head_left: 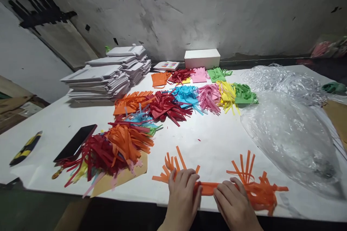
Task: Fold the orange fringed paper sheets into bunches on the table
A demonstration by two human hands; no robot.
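An orange tissue-paper tassel (207,189) lies across the white table at its front edge, its middle a narrow folded band and its fringe spread out at both ends. My left hand (183,189) is closed on the band's left part, fingers curled over the top. On the right part, my right hand (233,200) grips the band the same way, with a short stretch of paper visible between the hands. Cut strips fan out beyond each hand. My palms hide some of the paper.
Coloured fringed paper bundles (187,97) lie in rows farther back. A mixed pile (119,148), a phone (76,142) and a yellow-black cutter (26,148) are left. White stacks (94,79) and a white box (202,59) stand behind. A clear plastic bag (290,140) lies right.
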